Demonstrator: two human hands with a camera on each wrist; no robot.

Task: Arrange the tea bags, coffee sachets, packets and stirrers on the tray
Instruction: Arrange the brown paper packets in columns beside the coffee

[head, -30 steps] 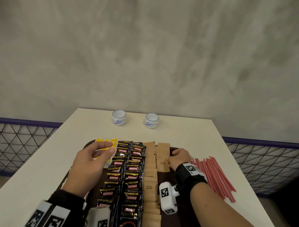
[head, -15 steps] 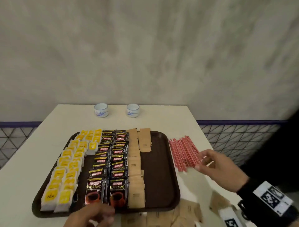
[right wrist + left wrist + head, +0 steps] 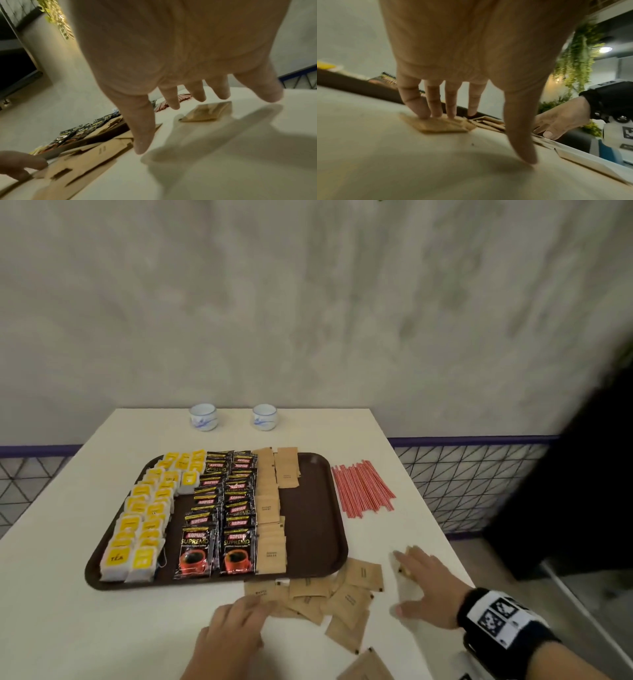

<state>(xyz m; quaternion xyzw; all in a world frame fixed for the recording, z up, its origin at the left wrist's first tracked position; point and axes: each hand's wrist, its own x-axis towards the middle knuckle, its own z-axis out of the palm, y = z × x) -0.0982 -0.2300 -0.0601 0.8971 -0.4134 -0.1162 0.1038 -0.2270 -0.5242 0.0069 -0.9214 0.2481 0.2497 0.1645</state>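
Yellow tea bags (image 3: 137,529), black coffee sachets (image 3: 219,508), red stirrers (image 3: 363,487), brown tray (image 3: 315,508)

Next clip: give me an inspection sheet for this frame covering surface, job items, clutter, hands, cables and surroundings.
Surface: white rectangular table; dark brown plastic tray on it.
Job's things: yellow-labelled tea bags, black Kopiko coffee sachets and a column of brown paper packets in rows on the tray; loose brown packets on the table by the tray's near edge; red stirrers on the table right of the tray.
Clutter: two white-and-blue ceramic cups at the far edge.
Hands: left hand presses straight fingers on a loose packet; right hand spread over another packet, contact unclear.
Cables: nothing seen.
Surroundings: grey plaster wall, wire mesh railing.
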